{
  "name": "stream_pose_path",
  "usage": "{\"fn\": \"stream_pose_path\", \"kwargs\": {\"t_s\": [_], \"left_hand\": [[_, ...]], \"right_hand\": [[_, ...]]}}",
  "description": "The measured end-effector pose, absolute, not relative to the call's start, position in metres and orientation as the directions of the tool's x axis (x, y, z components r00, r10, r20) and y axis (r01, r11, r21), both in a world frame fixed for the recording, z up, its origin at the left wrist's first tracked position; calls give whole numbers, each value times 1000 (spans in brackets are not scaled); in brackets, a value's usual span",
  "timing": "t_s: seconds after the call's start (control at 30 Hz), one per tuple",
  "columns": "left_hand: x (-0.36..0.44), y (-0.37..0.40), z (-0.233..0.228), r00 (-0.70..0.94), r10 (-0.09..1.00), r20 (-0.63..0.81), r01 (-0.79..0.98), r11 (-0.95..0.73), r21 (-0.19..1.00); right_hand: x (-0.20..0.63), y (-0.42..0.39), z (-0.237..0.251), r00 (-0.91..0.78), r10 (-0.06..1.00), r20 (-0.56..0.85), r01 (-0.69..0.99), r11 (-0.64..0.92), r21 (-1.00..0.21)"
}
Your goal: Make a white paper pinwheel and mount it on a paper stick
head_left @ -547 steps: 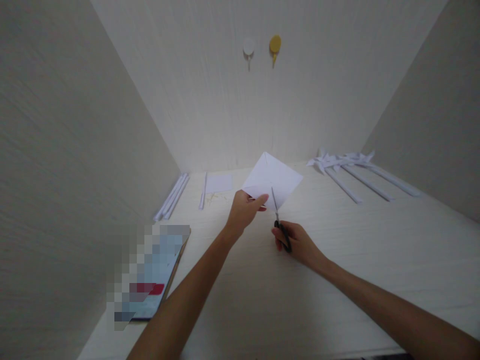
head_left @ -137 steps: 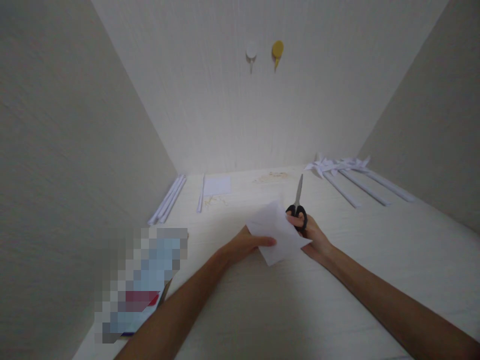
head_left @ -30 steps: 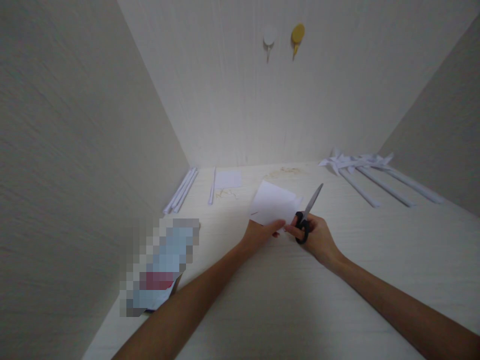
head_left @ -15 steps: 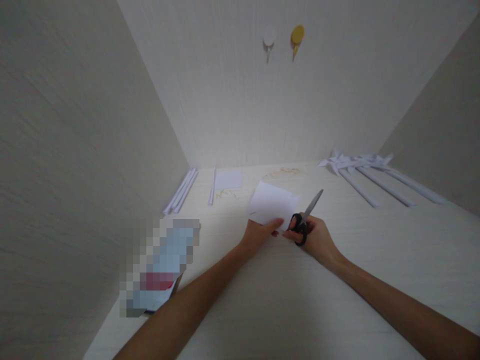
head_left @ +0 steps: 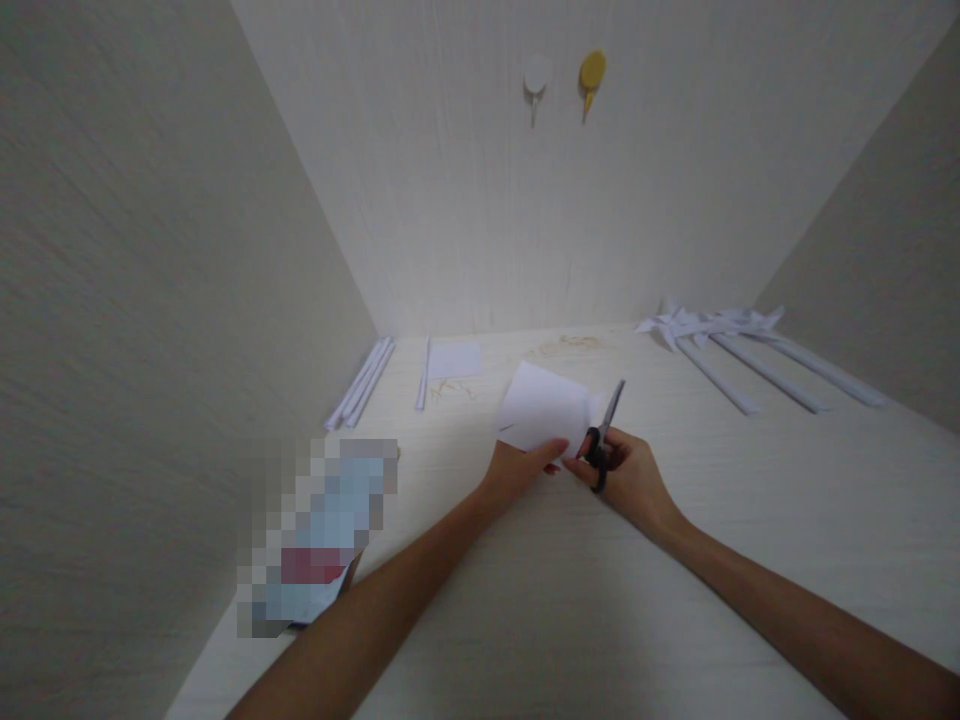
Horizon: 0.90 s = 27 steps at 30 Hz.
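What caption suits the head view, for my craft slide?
Left hand holds a white paper sheet; right hand holds black-handled scissors beside it.

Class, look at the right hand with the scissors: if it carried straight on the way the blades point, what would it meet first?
The right hand aims the scissors up and away, beside the right edge of the white paper held in the left hand. Beyond that the table looks free as far as the back wall, though depth is unclear.
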<state>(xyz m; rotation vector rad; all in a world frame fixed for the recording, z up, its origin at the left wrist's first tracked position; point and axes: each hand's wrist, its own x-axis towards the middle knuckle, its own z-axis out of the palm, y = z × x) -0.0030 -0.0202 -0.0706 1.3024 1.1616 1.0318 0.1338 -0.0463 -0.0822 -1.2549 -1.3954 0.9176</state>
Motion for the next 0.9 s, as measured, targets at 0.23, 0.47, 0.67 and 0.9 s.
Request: {"fn": "stream_pose_path", "kwargs": {"t_s": [0.23,0.47,0.67,0.9], "left_hand": [[-2,-19,-69,124,990,-68,104,55,993],[-2,-19,-70,146,987,-61,81,49,995],[-2,-19,-71,145,988,-58,64,49,997],[-2,-20,-69,162,986,-40,49,32,998]], "right_hand": [[135,-47,-88,61,978,201,261,179,-949],[135,-48,-90,84,967,240,291,207,-934],[135,-48,-88,73,967,245,274,217,-937],[136,-46,-93,84,965,249,280,217,-935]]}}
